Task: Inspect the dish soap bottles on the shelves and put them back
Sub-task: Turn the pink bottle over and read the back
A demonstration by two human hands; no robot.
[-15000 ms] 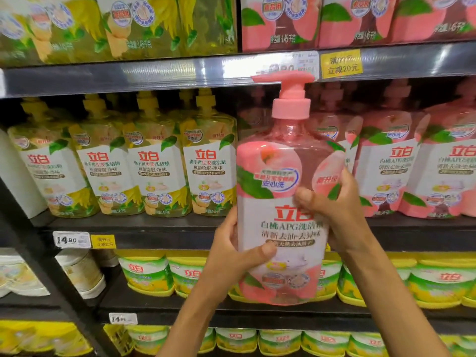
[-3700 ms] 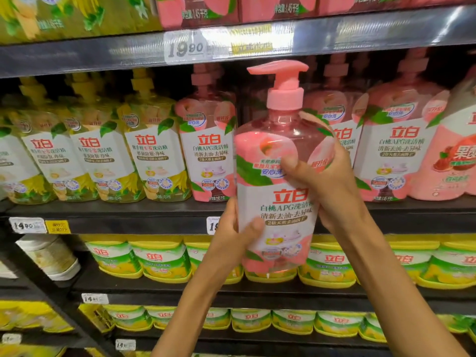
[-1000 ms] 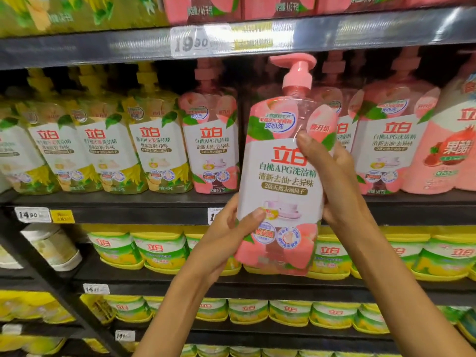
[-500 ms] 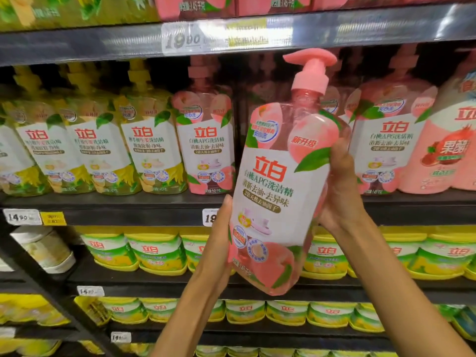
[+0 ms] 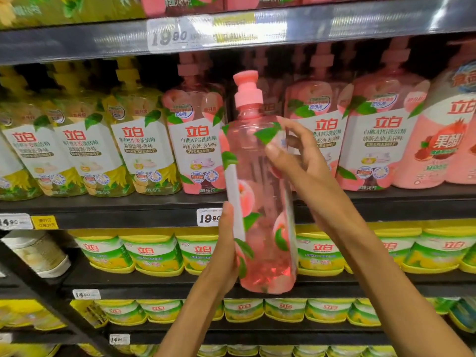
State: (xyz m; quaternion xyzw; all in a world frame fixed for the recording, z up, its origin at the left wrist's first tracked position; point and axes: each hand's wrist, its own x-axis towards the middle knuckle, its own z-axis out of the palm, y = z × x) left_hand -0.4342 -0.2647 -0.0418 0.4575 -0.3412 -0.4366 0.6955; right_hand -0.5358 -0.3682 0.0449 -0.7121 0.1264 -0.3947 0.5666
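I hold a pink peach dish soap bottle (image 5: 260, 202) with a pink pump top upright in front of the middle shelf (image 5: 128, 215). Its narrow side faces me and the front label is turned away to the left. My left hand (image 5: 221, 258) grips the lower left edge, thumb lying up along the label. My right hand (image 5: 304, 163) holds the upper right shoulder, thumb on the front by a green leaf print, fingers round the back. Matching pink bottles (image 5: 198, 140) stand on the shelf behind.
Yellow-green soap bottles (image 5: 77, 150) fill the shelf's left part, more pink bottles (image 5: 381, 140) the right. The upper shelf rail (image 5: 77, 39) runs close above the pump tops. Green-yellow tubs (image 5: 154, 251) line the lower shelves. A dark slanted post (image 5: 38, 284) crosses bottom left.
The bottle has turned about its upright axis from label-front to edge-on and straightened from its tilt. My right thumb moved round to the front of the shoulder; my left hand stayed at the lower edge.
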